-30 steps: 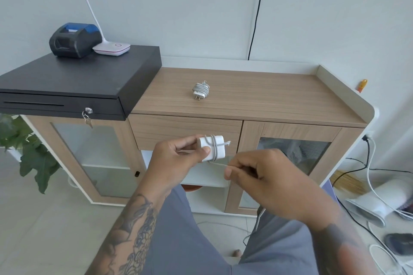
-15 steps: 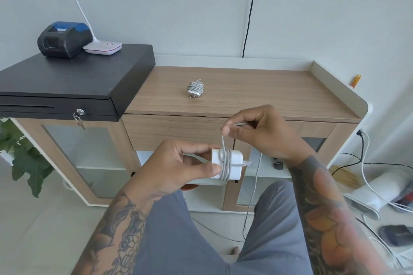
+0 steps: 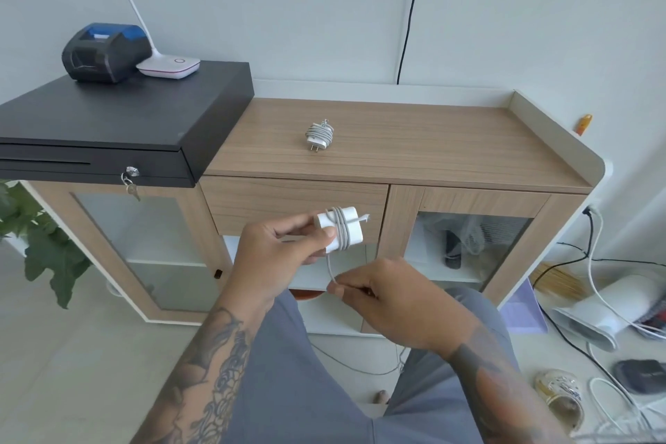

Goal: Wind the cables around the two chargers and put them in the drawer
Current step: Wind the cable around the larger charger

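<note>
A: Where is the charger in relation to the hands?

B: The white charger point(image 3: 342, 229), several turns of cable point(image 3: 329, 268) round its middle, sits at the fingertips of the left hand point(image 3: 279, 252), gripped between thumb and fingers in front of the closed drawer point(image 3: 293, 204). The right hand point(image 3: 389, 303), just below it, pinches the loose cable, which runs up to the charger.

A: And the other one?

B: The second charger point(image 3: 319, 135), already wound, lies on the wooden cabinet top point(image 3: 432, 148), well apart from both hands.

A: Anything hard to see?

B: The cable's far end passes behind the right hand; its free length cannot be told. The left palm hides the charger's near side.

A: The arms?

B: Both tattooed forearms reach forward, the right wrist bent inward.
</note>
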